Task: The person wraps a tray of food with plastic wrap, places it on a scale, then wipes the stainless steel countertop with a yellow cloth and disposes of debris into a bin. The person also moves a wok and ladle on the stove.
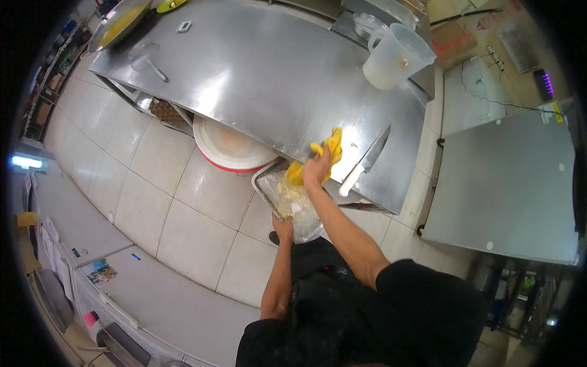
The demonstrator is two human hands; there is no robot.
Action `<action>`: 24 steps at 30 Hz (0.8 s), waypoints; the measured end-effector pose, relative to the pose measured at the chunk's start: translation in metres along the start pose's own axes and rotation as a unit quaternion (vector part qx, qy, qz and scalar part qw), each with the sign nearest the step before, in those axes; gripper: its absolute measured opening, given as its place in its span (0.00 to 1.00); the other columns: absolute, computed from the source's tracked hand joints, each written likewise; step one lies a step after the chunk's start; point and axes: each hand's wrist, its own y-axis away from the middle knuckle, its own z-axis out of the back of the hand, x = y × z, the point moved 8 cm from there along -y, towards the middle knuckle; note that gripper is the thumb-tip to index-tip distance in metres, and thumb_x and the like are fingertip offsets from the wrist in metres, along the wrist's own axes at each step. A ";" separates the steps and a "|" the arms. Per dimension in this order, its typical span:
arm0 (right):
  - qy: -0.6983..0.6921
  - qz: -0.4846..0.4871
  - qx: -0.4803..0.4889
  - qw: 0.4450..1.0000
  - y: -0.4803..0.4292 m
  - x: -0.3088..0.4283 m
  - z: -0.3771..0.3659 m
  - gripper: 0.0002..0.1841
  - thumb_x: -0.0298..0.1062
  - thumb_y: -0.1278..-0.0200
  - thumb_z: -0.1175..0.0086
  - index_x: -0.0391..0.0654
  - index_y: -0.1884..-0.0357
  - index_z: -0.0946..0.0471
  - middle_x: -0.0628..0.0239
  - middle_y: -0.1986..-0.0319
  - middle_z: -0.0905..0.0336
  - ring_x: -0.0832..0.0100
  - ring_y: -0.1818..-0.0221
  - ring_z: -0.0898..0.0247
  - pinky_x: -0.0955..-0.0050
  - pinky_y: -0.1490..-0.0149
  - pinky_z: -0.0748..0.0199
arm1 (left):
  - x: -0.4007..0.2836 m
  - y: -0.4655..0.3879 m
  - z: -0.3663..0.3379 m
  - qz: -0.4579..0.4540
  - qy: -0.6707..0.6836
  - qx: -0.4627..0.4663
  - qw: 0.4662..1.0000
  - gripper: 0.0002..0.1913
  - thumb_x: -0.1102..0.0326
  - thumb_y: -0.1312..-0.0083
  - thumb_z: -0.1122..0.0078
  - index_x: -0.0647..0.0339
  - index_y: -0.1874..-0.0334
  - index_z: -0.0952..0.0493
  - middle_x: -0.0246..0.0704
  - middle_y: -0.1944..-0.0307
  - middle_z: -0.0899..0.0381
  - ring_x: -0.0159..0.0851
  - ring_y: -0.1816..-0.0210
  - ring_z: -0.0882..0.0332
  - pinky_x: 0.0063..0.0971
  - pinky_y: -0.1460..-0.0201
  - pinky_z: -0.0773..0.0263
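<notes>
My right hand grips a yellow cloth at the front edge of a stainless steel table. Part of the cloth hangs over that edge. Below it, my left hand holds the near rim of a metal tray beside the table. Clear plastic film and pale yellowish scraps lie in the tray. Just right of the cloth, a chef's knife with a white handle rests on the tabletop, its blade pointing away from me. A small scrap lies between cloth and knife.
A translucent measuring jug stands at the table's far right. Toward the left lie a whisk and a large pan with yellow contents. A white basin sits under the table. Chest freezers stand behind; a grey cabinet is right.
</notes>
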 end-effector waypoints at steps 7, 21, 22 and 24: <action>-0.387 -0.139 0.170 0.896 -0.038 0.084 0.121 0.19 0.21 0.24 0.60 0.39 0.36 0.28 0.59 0.42 0.25 0.66 0.43 0.27 0.69 0.38 0.28 | -0.018 0.021 0.006 -0.008 -0.051 0.000 0.999 0.33 0.80 0.47 0.40 0.69 0.34 0.33 0.45 0.43 0.22 0.46 0.43 0.23 0.31 0.38 0.31; 0.016 0.250 0.341 0.906 -0.340 0.034 0.078 0.23 0.39 0.26 0.51 0.43 0.33 0.30 0.56 0.36 0.30 0.60 0.35 0.33 0.63 0.31 0.36 | 0.001 0.024 -0.032 0.030 -0.017 -0.047 0.998 0.30 0.80 0.46 0.39 0.69 0.37 0.31 0.41 0.47 0.22 0.41 0.49 0.22 0.31 0.43 0.29; 0.101 0.383 0.301 0.868 -0.340 0.011 0.060 0.24 0.39 0.27 0.51 0.43 0.32 0.31 0.55 0.33 0.34 0.56 0.31 0.38 0.61 0.28 0.41 | 0.011 0.026 -0.035 0.030 -0.021 -0.049 0.998 0.30 0.80 0.47 0.38 0.69 0.37 0.31 0.41 0.47 0.22 0.41 0.49 0.22 0.30 0.43 0.29; 0.169 0.494 0.274 0.808 -0.337 -0.013 0.027 0.26 0.38 0.29 0.51 0.43 0.30 0.33 0.55 0.28 0.40 0.51 0.25 0.48 0.58 0.24 0.49 | 0.022 0.026 -0.033 0.030 -0.032 -0.062 0.997 0.31 0.79 0.47 0.37 0.70 0.37 0.31 0.40 0.47 0.22 0.41 0.49 0.23 0.30 0.43 0.29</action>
